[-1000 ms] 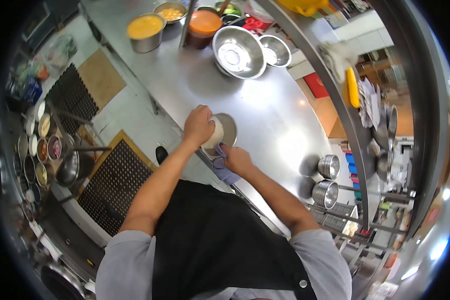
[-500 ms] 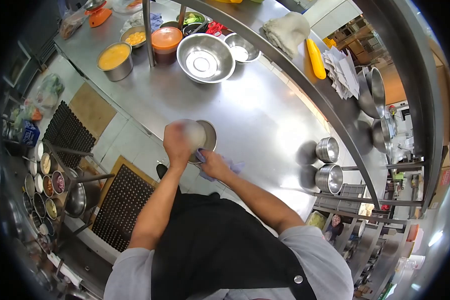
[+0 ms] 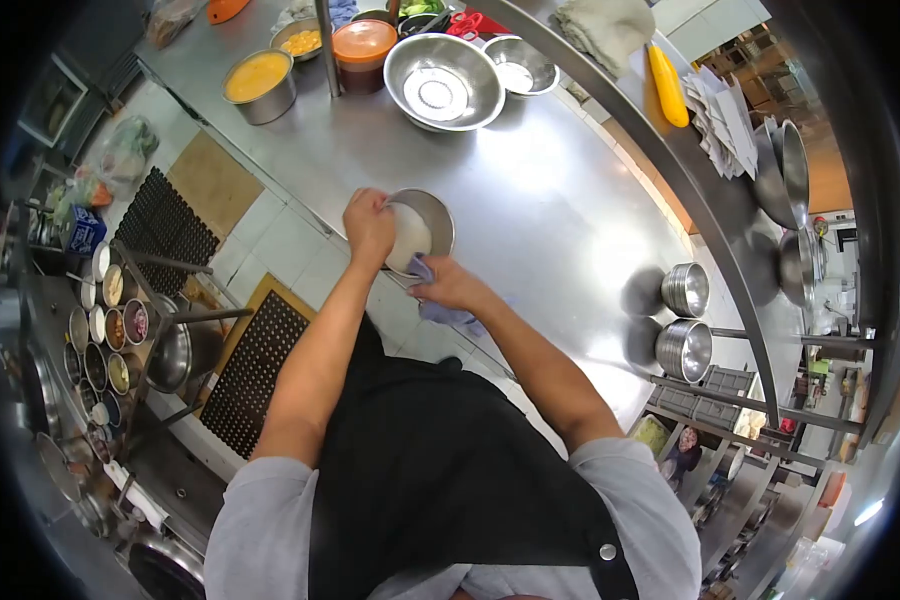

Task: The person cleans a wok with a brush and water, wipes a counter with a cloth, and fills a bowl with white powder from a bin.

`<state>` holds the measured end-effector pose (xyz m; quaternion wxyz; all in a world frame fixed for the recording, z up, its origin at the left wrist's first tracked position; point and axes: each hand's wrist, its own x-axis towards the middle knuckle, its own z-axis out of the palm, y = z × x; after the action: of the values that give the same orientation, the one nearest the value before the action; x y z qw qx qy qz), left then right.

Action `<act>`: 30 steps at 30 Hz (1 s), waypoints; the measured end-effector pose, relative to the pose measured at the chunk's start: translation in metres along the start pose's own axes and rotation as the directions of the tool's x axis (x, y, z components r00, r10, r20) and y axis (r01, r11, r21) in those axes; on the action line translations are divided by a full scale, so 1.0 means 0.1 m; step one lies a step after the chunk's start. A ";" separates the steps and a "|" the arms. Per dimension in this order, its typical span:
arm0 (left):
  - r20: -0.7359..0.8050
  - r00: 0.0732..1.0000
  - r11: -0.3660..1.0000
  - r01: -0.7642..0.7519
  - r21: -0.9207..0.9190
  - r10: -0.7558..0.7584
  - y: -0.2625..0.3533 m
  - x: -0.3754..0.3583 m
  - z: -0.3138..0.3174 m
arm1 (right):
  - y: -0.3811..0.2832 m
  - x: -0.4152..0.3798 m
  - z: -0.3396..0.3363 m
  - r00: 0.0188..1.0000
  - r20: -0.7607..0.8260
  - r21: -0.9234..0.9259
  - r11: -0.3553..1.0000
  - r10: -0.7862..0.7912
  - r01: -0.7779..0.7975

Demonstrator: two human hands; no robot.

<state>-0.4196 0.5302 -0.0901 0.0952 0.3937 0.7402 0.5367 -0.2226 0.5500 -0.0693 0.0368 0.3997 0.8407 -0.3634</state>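
Note:
A metal pot [image 3: 442, 217] stands at the near edge of the steel table, in front of my apron. At its left rim, my left hand [image 3: 369, 230] is closed on a whitish, rounded thing [image 3: 408, 238] that reaches into the pot; its exact kind I cannot tell. My right hand [image 3: 452, 284] grips a bluish-purple cloth [image 3: 448, 312] against the pot's near rim. Part of the cloth hangs loose below the fingers.
Across the steel table [image 3: 570, 200] stand a pot of yellow liquid [image 3: 257, 78], an orange-lidded container [image 3: 363, 45] and a wide metal bowl [image 3: 440, 85]. Stacked metal bowls [image 3: 684, 348] sit at the right. A curved metal rail [image 3: 660, 150] crosses overhead.
The whitish thing, blurred above the pot before, now shows lower inside it, with my left hand at the rim. The view has shifted, so the table's things appear further right and higher.

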 end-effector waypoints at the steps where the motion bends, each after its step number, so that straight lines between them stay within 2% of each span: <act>1: -0.059 0.998 1.000 0.011 0.014 -0.010 -0.15 -0.10 0.04 | -0.09 -0.07 -0.17 0.990 0.139 0.295 0.954 0.010 -0.051; 2: -0.116 0.993 0.999 0.020 0.027 -0.017 -0.34 -0.18 0.06 | -0.13 -0.13 -0.28 0.963 0.269 0.555 0.821 -0.025 -0.134; 3: -0.066 0.994 0.993 0.091 0.069 -0.086 -0.44 -0.25 -0.01 | -0.01 -0.19 -0.32 0.967 0.255 0.557 0.820 -0.024 -0.127; 4: -0.021 0.987 0.980 0.163 0.113 -0.161 -0.55 -0.33 -0.11 | 0.20 -0.30 -0.34 0.992 0.013 0.500 0.859 0.123 -0.113; 5: 0.026 0.974 0.969 0.219 0.118 -0.224 -0.71 -0.41 -0.21 | 0.37 -0.44 -0.37 0.941 -0.235 0.436 0.891 0.245 -0.123; 6: 0.069 0.955 0.953 0.278 0.122 -0.288 -0.83 -0.47 -0.30 | 0.48 -0.58 -0.47 0.907 -0.332 0.261 0.949 0.261 -0.178; 7: 0.028 0.946 0.946 0.321 0.045 -0.322 -0.82 -0.52 -0.40 | 0.54 -0.68 -0.52 0.869 -0.425 0.079 0.967 0.254 -0.244; 8: -0.007 0.932 0.932 0.362 -0.031 -0.362 -0.78 -0.56 -0.52 | 0.70 -0.63 -0.25 0.870 -0.423 0.070 0.966 0.255 -0.249; 10: -0.022 0.867 0.860 0.491 -0.139 -0.499 -0.79 -0.60 -0.77 | 1.10 -0.35 0.53 0.674 -0.728 -0.106 0.949 0.129 -0.296; 11: 0.006 0.858 0.853 0.510 -0.110 -0.513 -0.77 -0.64 -0.95 | 1.00 -0.39 0.60 0.684 -0.718 -0.114 0.947 0.130 -0.299; 13: 0.009 0.831 0.825 0.553 -0.118 -0.556 -0.88 -0.70 -1.28 | 0.72 -0.28 0.50 0.866 -0.500 -0.315 0.932 -0.004 -0.178; 14: -0.005 0.810 0.802 0.579 -0.148 -0.586 -0.94 -0.78 -1.44 | 1.02 -0.20 0.42 0.828 -0.560 -0.319 0.929 -0.027 -0.186; 15: -0.048 0.828 0.823 0.548 -0.147 -0.559 -0.89 -0.83 -1.62 | 1.56 -0.22 0.30 0.788 -0.614 -0.318 0.927 -0.042 -0.198; 17: -0.126 0.832 0.839 0.521 -0.154 -0.540 -0.91 -0.98 -1.98 | 2.69 -0.16 -0.16 0.616 -0.783 -0.335 0.773 0.090 -0.538; 18: -0.166 0.816 0.832 0.528 -0.171 -0.553 -0.99 -1.09 -2.16 | 2.74 -0.16 -0.72 0.513 -0.703 -0.146 0.605 0.493 -0.783; 19: -0.180 0.776 0.796 0.577 -0.186 -0.605 -0.94 -1.15 -2.33 | 2.56 -0.08 -1.16 0.210 -0.692 0.080 0.362 0.690 -0.929; 20: -0.200 0.729 0.755 0.623 -0.205 -0.655 -0.90 -1.21 -2.46 | 2.82 0.11 -1.42 -0.094 -0.559 0.400 0.168 0.824 -0.901; 22: -0.247 0.687 0.730 0.646 -0.224 -0.684 -1.08 -1.45 -2.70 | 2.75 0.67 -1.68 0.319 -0.439 0.079 0.390 0.840 -0.918; 23: -0.294 0.642 0.705 0.664 -0.247 -0.708 -1.17 -1.54 -2.81 | 2.51 1.13 -1.32 0.233 -0.763 0.086 0.453 0.603 -0.888; 24: -0.310 0.625 0.696 0.675 -0.246 -0.716 -1.21 -1.58 -2.85 | 2.16 1.49 -1.15 0.416 -0.791 -0.115 0.558 0.449 -0.822; 26: -0.347 0.570 0.664 0.689 -0.291 -0.744 -1.28 -1.62 -2.93 | 1.41 1.90 -0.49 0.675 -0.709 -0.340 0.739 0.204 -0.581; 27: -0.358 0.576 0.675 0.675 -0.299 -0.735 -1.43 -1.67 -2.98 | 0.88 1.92 -0.14 0.744 -0.654 -0.362 0.806 0.138 -0.468; 28: -0.374 0.570 0.677 0.670 -0.305 -0.732 -1.47 -1.63 -3.02 | 0.35 1.89 0.10 0.841 -0.526 -0.435 0.809 0.128 -0.396; 30: -0.346 0.538 0.637 0.694 -0.337 -0.769 -1.52 -1.49 -3.01 | -0.50 2.12 0.33 0.932 -0.363 -0.467 0.867 -0.011 -0.172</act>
<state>-0.5623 0.1946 -0.1419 0.1643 -0.1006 0.7910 0.5807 -0.4093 0.6450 -0.1389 0.0007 0.4711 0.8801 -0.0582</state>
